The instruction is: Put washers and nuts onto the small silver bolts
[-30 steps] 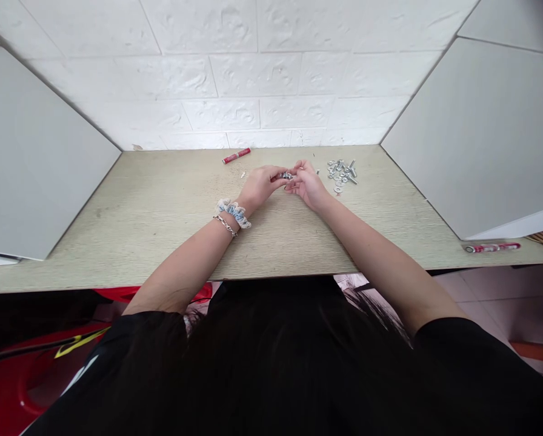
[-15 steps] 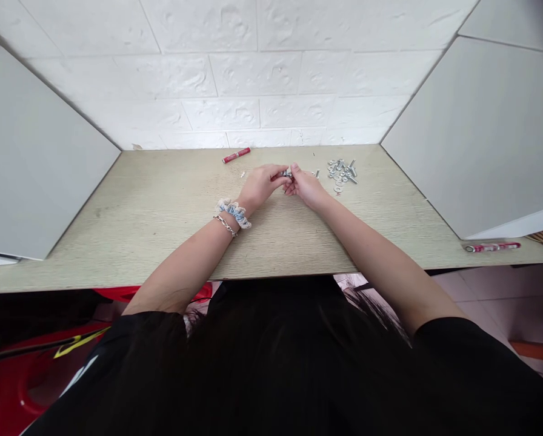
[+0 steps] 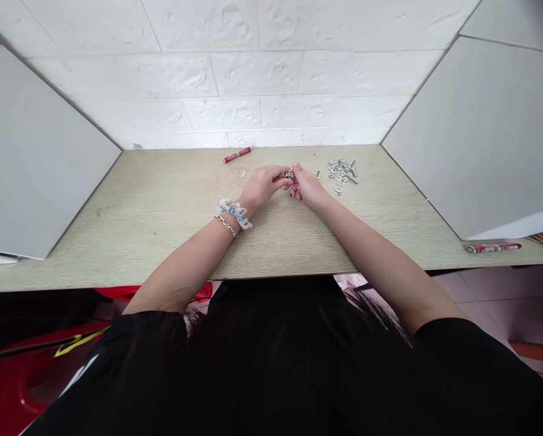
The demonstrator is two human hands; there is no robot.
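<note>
Between my two hands, over the middle of the wooden tabletop (image 3: 280, 242), is a small metal bolt (image 3: 288, 175). My left hand (image 3: 263, 184) pinches it between thumb and fingertips from the left. From the right, my right hand (image 3: 308, 185) has its thumb and fingers closed at the bolt's other end. The fingers cover much of the bolt, so I cannot make out whether a nut or washer sits on it. Just beyond my right hand stands another bolt (image 3: 317, 174), partly hidden. A pile of bolts, nuts and washers (image 3: 343, 169) lies to the right.
A red marker-like tube (image 3: 236, 155) lies near the white brick-patterned wall (image 3: 235, 79). Another red tube (image 3: 494, 247) is at the right front edge. Grey panels (image 3: 39, 145) flank the table on both sides. A small white scrap (image 3: 243, 174) lies left of my hands.
My right hand's fingers have shifted slightly on the bolt, with the lower fingers now a little further right. My left hand keeps its pinch almost unmoved.
</note>
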